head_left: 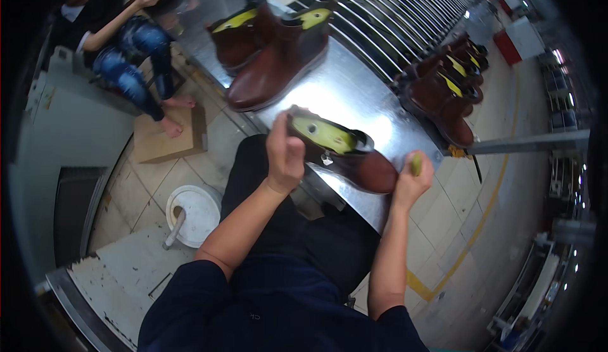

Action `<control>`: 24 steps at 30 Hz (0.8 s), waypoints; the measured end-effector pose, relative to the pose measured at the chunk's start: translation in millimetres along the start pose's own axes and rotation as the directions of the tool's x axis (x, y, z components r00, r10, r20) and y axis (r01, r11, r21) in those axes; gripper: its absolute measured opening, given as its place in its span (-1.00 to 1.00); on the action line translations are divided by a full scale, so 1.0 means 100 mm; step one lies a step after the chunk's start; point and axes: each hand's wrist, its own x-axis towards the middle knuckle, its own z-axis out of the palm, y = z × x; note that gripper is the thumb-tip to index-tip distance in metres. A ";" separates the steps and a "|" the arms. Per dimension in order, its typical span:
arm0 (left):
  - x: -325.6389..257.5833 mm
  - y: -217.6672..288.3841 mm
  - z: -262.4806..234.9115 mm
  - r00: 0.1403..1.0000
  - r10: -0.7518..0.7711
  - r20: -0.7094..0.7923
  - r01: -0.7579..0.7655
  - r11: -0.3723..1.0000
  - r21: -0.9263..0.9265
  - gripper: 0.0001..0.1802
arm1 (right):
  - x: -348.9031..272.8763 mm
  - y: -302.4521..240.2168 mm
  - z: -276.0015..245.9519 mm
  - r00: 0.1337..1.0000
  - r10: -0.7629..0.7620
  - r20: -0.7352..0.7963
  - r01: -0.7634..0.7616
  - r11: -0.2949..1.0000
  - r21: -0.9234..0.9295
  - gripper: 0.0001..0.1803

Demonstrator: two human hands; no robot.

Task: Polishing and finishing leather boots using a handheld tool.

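Note:
A brown leather ankle boot [375,169] lies tilted over the near edge of the metal table, its opening showing a bright yellow-green lining. My left hand [284,155] is closed round the boot's shaft end. At the toe, my right hand [410,186] is curled with a small yellow-green piece [416,164] at its thumb and fingers; its exact kind is too small to tell. The right fingertips are next to the toe, and whether they touch it is unclear. Another brown boot [269,79] stands just beyond, beside a second one [235,41], both with yellow-green inside.
The shiny metal table [354,108] leads to a roller conveyor [386,16]. Several brown boots [437,98] stand at its right side. A metal bar [532,143] juts out rightward. On the left are a white bucket [196,203], a cardboard box [168,140] and a seated co-worker [136,44].

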 end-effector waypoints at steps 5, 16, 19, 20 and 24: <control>0.12 0.23 -0.43 0.910 0.175 0.375 -0.232 0.966 0.111 -0.27 | 0.47 0.21 0.51 0.974 0.104 0.203 -0.151 0.960 0.235 -0.80; -0.68 1.39 -0.94 0.989 0.015 0.150 -0.042 0.983 0.179 -0.38 | 0.83 0.70 1.22 0.912 -0.312 0.265 0.307 0.950 0.059 -0.71; -0.94 2.28 -1.47 0.966 -0.246 -0.074 0.256 0.908 0.332 -0.31 | 0.82 0.72 1.21 0.882 -0.381 0.277 0.367 0.924 0.104 -0.68; -1.04 2.61 -1.63 0.950 -0.230 -0.211 0.304 0.831 0.465 -0.36 | 0.82 0.72 1.19 0.885 -0.360 0.295 0.347 0.933 0.095 -0.66; -1.44 3.70 -1.94 0.713 0.345 -0.610 0.262 0.676 0.689 -0.51 | 0.80 0.68 1.17 0.889 -0.324 0.323 0.315 0.945 0.082 -0.64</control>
